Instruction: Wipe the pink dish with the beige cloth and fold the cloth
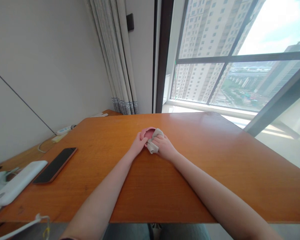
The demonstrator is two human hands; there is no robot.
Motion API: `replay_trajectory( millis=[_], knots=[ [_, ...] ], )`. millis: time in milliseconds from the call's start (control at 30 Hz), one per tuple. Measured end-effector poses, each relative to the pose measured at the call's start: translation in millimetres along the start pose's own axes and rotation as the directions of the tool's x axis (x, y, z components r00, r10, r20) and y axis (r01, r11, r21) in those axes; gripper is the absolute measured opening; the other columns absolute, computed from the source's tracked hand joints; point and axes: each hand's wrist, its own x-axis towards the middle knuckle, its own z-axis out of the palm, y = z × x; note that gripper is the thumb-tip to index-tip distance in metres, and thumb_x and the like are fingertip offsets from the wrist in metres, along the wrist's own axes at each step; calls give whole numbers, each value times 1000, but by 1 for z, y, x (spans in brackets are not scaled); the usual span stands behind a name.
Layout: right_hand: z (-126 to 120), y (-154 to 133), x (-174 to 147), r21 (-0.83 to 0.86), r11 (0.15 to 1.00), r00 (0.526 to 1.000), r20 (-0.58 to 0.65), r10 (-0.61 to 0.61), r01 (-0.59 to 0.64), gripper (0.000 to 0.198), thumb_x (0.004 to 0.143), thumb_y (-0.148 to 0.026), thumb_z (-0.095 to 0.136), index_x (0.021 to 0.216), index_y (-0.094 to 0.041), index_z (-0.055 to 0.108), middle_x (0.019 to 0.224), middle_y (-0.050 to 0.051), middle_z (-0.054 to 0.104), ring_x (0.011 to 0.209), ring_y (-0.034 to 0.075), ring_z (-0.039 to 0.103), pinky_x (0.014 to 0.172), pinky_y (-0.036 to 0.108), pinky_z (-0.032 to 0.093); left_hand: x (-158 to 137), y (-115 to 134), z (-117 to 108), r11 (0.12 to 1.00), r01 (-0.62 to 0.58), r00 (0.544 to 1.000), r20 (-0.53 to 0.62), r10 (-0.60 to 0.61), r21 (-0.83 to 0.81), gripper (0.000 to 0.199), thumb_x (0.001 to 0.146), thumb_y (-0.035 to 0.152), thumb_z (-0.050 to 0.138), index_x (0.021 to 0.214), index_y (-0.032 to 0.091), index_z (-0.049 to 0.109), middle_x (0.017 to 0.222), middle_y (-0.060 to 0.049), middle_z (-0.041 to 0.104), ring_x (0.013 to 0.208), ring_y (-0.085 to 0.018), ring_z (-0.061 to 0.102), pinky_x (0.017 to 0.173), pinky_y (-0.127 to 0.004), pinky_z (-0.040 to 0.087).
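Pink, rounded hollow vessel is grasped along its left side by the left hand, thumb laid toward the near edge of the opening. A crumpled, pale grey-beige cloth is pinched in the right hand and pressed against the vessel's right side, part of the opening being covered by it. Vessel is located at mid-width of the glossy orange-brown wooden table, toward the far side; whether the tabletop is touched by it cannot be told. Both bare forearms are extended from the near edge, below which blue denim-clad legs are seen. On the left, a dark-screened phone with a reddish-brown edge is laid flat; just left of it, a white, round-cornered slab is placed. Farther along the left edge, a white power strip is noted. Beyond the far edge, a grey patterned-hem fabric curtain is hung; at far right, tall buildings are seen through a grey-framed window.
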Motion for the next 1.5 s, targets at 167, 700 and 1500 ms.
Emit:
replay_trajectory(
  millis=[167, 700, 1500],
  knots=[
    [5, -8, -2, 32, 989, 987, -62, 145, -143, 17, 83, -26, 51, 94, -21, 62, 83, 4, 62, 84, 20, 47, 92, 37, 31, -24, -5, 28, 986, 9, 996, -83, -23, -164, 40, 77, 37, 58, 112, 23, 44, 105, -4, 59, 98, -18, 58, 87, -31, 45],
    [1, -5, -2, -72, 997, 999, -8, 37, -37, 21, 89, -20, 43, 95, -21, 63, 90, 6, 61, 93, 19, 49, 97, 38, 29, -25, 19, 6, 972, -200, 976, -59, 208, 126, 52, 76, 26, 59, 123, 22, 39, 110, -7, 58, 101, -22, 56, 92, -35, 41],
    [3, -10, 0, -134, 990, 986, -149, -71, 51, 16, 88, -20, 47, 85, -20, 63, 78, 3, 57, 80, 17, 48, 95, 39, 33, -28, 17, 12, 934, -343, 920, -164, 356, 100, 51, 73, 14, 54, 121, 19, 42, 120, -8, 54, 114, -20, 51, 102, -35, 37]
  ],
)
